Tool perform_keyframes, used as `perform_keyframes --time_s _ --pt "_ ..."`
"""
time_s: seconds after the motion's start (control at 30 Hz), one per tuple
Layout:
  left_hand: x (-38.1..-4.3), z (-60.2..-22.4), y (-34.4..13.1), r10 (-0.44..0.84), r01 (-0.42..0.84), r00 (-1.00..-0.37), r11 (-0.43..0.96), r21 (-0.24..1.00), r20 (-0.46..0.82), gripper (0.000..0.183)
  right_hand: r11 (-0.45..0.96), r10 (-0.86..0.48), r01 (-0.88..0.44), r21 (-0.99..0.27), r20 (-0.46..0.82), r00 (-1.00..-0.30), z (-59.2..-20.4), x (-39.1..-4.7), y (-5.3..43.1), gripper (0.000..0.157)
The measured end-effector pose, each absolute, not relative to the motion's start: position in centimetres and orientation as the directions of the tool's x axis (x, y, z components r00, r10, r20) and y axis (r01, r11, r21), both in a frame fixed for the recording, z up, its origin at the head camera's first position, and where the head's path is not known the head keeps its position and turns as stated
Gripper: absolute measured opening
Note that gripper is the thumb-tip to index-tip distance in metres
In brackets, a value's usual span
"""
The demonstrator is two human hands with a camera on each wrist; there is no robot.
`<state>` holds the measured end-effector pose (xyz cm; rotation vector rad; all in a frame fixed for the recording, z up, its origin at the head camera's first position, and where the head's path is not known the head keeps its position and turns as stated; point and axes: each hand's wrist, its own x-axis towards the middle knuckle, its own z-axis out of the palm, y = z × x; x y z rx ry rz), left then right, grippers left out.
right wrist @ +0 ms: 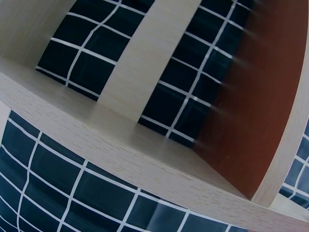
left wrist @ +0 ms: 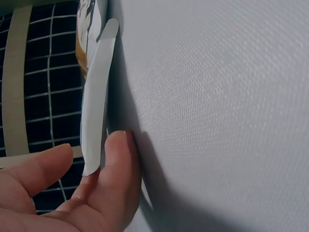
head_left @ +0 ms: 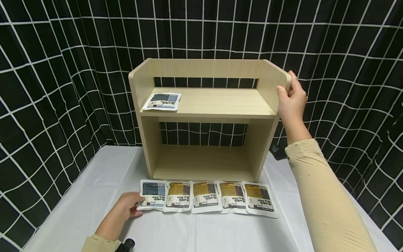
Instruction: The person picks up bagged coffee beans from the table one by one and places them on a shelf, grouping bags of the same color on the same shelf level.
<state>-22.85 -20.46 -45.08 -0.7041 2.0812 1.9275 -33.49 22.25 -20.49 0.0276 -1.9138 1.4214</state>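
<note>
My left hand [head_left: 128,203] is at the left edge of a blue-and-white pouch [head_left: 153,189], the leftmost in a row on the table. In the left wrist view its fingers [left wrist: 120,169] reach under the pouch's white edge [left wrist: 96,106], and the thumb stands a little apart above it. My right hand [head_left: 293,99] grips the upper right side panel of a light wooden shelf [head_left: 207,115], thumb on the front edge and fingers round the outer side. The right wrist view shows shelf boards [right wrist: 125,150] but no hand. Another blue-and-white pouch [head_left: 163,101] lies at the left of the upper shelf.
Several pouches with yellow-brown labels [head_left: 206,196] continue the row to the right, in front of the shelf's base. White cloth [head_left: 220,231] covers the table. Black curtains with a white grid [head_left: 346,70] hang around. A dark object [head_left: 278,153] sits beside the shelf's right side.
</note>
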Motion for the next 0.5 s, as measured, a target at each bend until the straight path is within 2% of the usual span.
perform_keyframes --time_s 0.5 --pt "-21.92 -43.88 -19.93 -0.187 -0.421 -0.89 -0.018 0.907 -0.417 0.05 0.395 0.395 -0.416 -0.819 0.56 -0.728 -20.55 -33.5 22.27 0.052"
